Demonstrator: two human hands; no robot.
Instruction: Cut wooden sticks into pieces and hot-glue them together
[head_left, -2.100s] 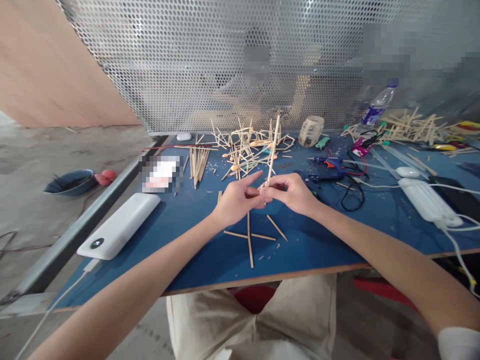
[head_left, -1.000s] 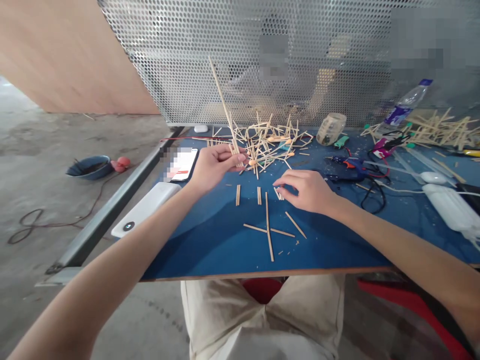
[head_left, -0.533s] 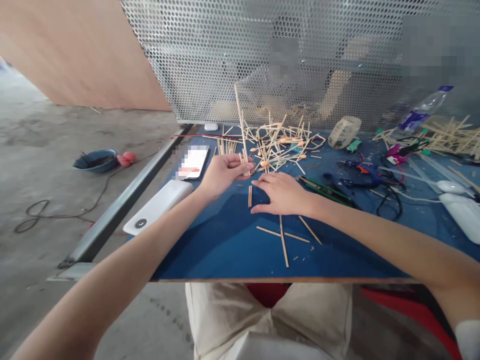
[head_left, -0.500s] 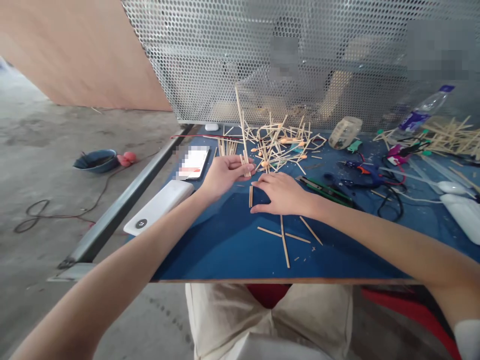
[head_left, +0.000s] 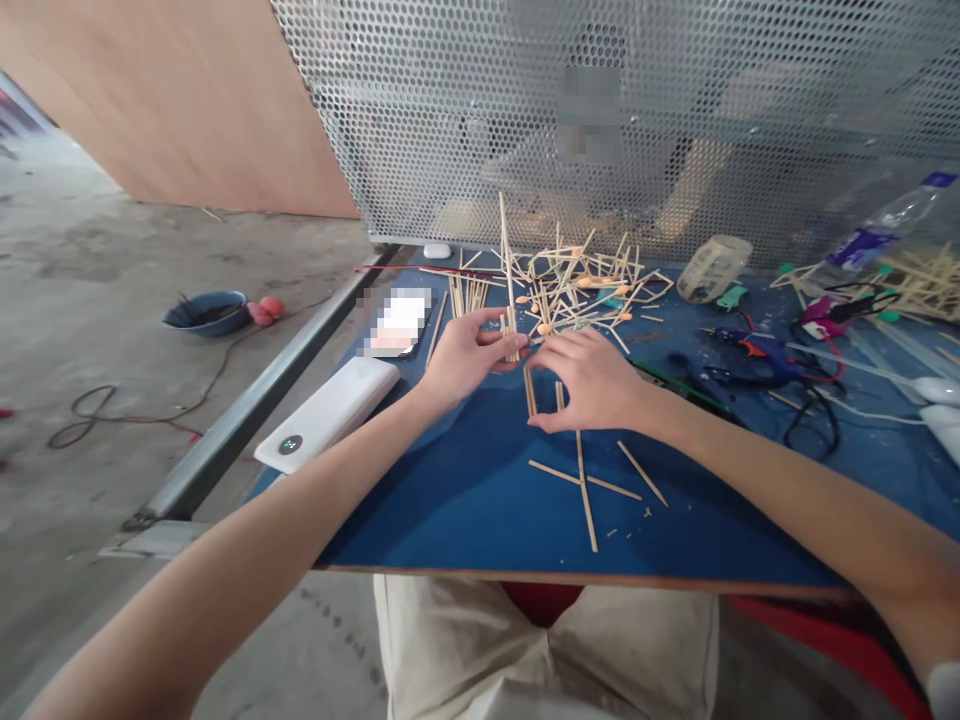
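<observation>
Over the blue table (head_left: 465,500), my left hand (head_left: 469,352) is closed on some thin wooden sticks (head_left: 509,270), one of them long and pointing up. Close on its right, my right hand (head_left: 589,385) holds a short pair of sticks (head_left: 531,390) by the ends, between thumb and fingers. Another short stick piece (head_left: 559,396) shows in the gap of that hand. Below it, several sticks lie on the table, some crossing (head_left: 583,480), with one slanted stick (head_left: 642,473) to their right. A pile of sticks with orange bits (head_left: 592,285) lies behind the hands.
A phone (head_left: 401,322) and white power bank (head_left: 330,412) lie left. At right are a glue gun (head_left: 757,355), green cutter (head_left: 686,388), clear container (head_left: 714,268), bottle (head_left: 885,225) and cables. A perforated metal panel (head_left: 450,120) stands behind. A blue bowl (head_left: 208,314) sits on the floor.
My right hand has taken hold of the short stick pair that lay beside its fingertips and tilted it. My left hand still holds its sticks. The whole view has shifted slightly.
</observation>
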